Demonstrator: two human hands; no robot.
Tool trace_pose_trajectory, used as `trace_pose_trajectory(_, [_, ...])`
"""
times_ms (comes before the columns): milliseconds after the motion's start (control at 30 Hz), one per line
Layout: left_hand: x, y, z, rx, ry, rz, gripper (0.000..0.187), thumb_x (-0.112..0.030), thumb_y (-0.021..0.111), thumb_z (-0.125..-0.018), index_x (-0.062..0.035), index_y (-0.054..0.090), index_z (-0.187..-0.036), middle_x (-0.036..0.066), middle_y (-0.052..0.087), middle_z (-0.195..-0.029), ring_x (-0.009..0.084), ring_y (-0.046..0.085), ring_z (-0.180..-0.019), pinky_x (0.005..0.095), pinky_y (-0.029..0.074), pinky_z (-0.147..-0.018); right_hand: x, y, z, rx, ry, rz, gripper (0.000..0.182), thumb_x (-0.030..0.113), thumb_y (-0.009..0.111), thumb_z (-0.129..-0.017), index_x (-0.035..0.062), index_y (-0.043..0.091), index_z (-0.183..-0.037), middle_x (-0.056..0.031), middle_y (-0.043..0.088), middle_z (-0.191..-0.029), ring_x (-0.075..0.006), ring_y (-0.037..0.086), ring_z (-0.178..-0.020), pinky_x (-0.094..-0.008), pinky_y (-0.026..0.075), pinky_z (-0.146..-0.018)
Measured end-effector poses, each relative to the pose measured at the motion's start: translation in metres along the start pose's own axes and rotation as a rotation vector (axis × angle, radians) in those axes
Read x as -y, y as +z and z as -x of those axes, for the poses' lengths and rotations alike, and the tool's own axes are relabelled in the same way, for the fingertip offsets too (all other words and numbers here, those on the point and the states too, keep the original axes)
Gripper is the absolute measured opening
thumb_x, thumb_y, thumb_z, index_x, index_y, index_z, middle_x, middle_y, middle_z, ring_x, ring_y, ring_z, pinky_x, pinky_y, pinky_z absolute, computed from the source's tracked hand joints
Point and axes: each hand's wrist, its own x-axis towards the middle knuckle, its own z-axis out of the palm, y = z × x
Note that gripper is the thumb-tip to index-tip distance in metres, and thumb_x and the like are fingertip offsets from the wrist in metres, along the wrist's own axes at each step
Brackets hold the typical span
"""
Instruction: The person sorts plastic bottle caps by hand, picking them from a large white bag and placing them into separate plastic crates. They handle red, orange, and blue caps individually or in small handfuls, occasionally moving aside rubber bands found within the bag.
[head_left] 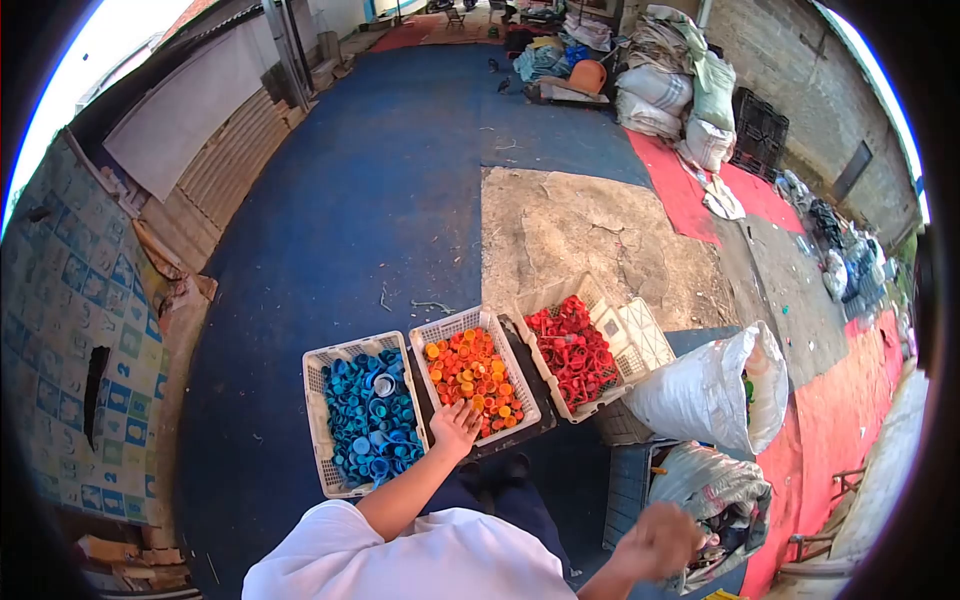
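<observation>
1. The middle basket of orange caps (473,375) sits dead ahead of the person, its long axis running away from the body, tilted slightly left.
2. The left hand (455,428) is right on the basket's near rim, fingers spread loosely over the caps; whether it grips one, I cannot tell.
3. The right hand (655,541) hangs well off to the right, blurred, above a crumpled sack (715,492); its grip is unclear.
4. The blue-cap basket (365,412) lies just left, the red-cap basket (575,350) just right.
</observation>
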Motion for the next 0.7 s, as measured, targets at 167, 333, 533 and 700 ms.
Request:
trace_pose_trajectory(167, [0.035, 0.019, 0.003, 0.085, -0.105, 0.0, 0.047, -0.034, 0.046, -0.096, -0.0054, 0.052, -0.133, 0.012, 0.06, -0.131, 0.0336, 0.058, -0.119, 0.0476, 0.048, -0.1, -0.095, -0.054, 0.048, -0.722, 0.772, -0.077, 0.029, 0.029, 0.055, -0.105, 0.0021, 0.06, -0.096, -0.0005, 0.047, -0.06, -0.0054, 0.039, -0.046, -0.0197, 0.028, -0.041])
trace_pose_trajectory(333, [0.095, 0.06, 0.009, 0.133, -0.203, -0.043, 0.041, -0.037, 0.047, -0.095, -0.0048, 0.06, -0.117, 0.012, 0.066, -0.117, 0.033, 0.063, -0.106, 0.0472, 0.052, -0.094, -0.145, -0.14, 0.082, -0.606, 0.903, -0.542, 0.02, 0.026, 0.061, -0.101, 0.0063, 0.059, -0.101, 0.0008, 0.054, -0.075, -0.0057, 0.044, -0.052, -0.022, 0.034, -0.038])
trace_pose_trajectory(533, [0.198, 0.115, 0.015, 0.231, -0.336, -0.098, 0.042, -0.037, 0.047, -0.095, -0.0045, 0.06, -0.119, 0.015, 0.064, -0.127, 0.0344, 0.06, -0.118, 0.0505, 0.047, -0.101, -0.15, -0.192, 0.02, -0.529, 0.873, -0.755, 0.062, 0.046, 0.037, -0.107, -0.0034, 0.045, -0.143, -0.0208, 0.054, -0.139, -0.0349, 0.053, -0.128, -0.0409, 0.043, -0.107])
trace_pose_trajectory(700, [0.297, 0.158, 0.027, 0.286, -0.444, -0.145, 0.041, -0.035, 0.052, -0.094, -0.0053, 0.061, -0.121, 0.013, 0.065, -0.127, 0.0329, 0.059, -0.12, 0.0484, 0.045, -0.103, -0.158, -0.262, -0.011, -0.478, 0.766, -0.766, 0.066, 0.05, 0.035, -0.106, -0.0039, 0.045, -0.143, -0.0209, 0.053, -0.141, -0.0357, 0.051, -0.131, -0.0425, 0.041, -0.108])
